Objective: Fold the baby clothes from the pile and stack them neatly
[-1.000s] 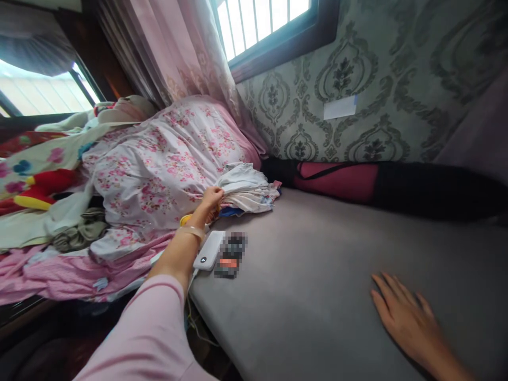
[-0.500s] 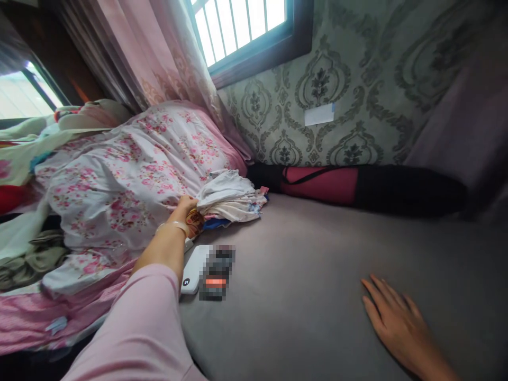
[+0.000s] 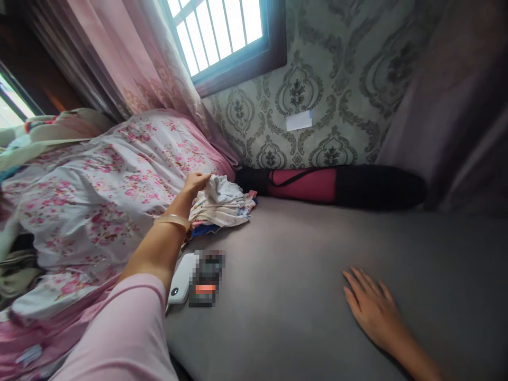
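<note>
My left hand (image 3: 197, 182) is closed on the edge of a white cloth garment (image 3: 223, 189) at the top of a pile of folded clothes (image 3: 228, 214). The cloth is lifted a little where the fingers pinch it, and its exact kind cannot be made out. Light, patterned and blue fabrics show lower in the pile. My right hand (image 3: 371, 304) lies with fingers spread on the grey mattress (image 3: 286, 275), well apart from the pile and holding nothing.
Near my left forearm lie a white power bank (image 3: 183, 280) and a blurred-out dark device (image 3: 206, 280). A long black and dark-red bag (image 3: 305, 184) runs along the wall. Floral bedding (image 3: 119, 180) is heaped at the left, below a pink curtain (image 3: 130, 58) and a barred window (image 3: 218, 32).
My left hand has risen slightly and now lifts the edge of the top white cloth. My right hand still rests on the mattress. The view has shifted a little to the right.
</note>
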The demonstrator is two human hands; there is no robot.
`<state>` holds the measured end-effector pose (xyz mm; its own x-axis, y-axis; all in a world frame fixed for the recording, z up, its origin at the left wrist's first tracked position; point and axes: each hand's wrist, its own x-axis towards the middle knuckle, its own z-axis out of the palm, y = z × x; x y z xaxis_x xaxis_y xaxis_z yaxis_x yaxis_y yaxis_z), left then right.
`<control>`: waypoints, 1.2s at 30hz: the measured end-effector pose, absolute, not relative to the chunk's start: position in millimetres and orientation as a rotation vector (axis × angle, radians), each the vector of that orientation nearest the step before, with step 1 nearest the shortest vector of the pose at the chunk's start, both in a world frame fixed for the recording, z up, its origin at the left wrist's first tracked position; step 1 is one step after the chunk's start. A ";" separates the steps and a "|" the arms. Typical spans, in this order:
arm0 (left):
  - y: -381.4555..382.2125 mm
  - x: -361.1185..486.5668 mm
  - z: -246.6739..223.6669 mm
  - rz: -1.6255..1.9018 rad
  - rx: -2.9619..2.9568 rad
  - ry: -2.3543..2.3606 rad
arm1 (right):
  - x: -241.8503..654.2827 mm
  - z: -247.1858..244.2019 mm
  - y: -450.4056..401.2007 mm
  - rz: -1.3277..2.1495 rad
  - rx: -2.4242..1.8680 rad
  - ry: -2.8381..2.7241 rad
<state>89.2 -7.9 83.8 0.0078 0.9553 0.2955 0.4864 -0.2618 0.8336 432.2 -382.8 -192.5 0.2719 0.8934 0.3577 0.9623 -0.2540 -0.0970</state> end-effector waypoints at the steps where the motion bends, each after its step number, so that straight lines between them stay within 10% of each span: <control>1: -10.9 102.3 91.4 1.232 1.771 1.438 | 431.8 -191.1 -382.9 -0.317 -2.253 -1.701; 17: -163.0 246.5 109.5 1.051 1.298 0.526 | 436.3 -114.5 -383.6 0.306 -1.800 -1.331; 24: -243.7 271.4 75.8 0.835 1.154 0.385 | 408.3 -20.4 -382.6 0.108 -1.401 -0.948; 36: -262.3 286.4 40.1 0.814 1.048 0.396 | 375.9 -17.8 -377.7 -0.110 -1.447 -1.167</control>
<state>286.4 -262.3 40.1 0.6519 0.7539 0.0817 -0.4013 0.2515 0.8807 375.9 -377.7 -17.8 0.4900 0.5704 0.6592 0.6832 0.2183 -0.6968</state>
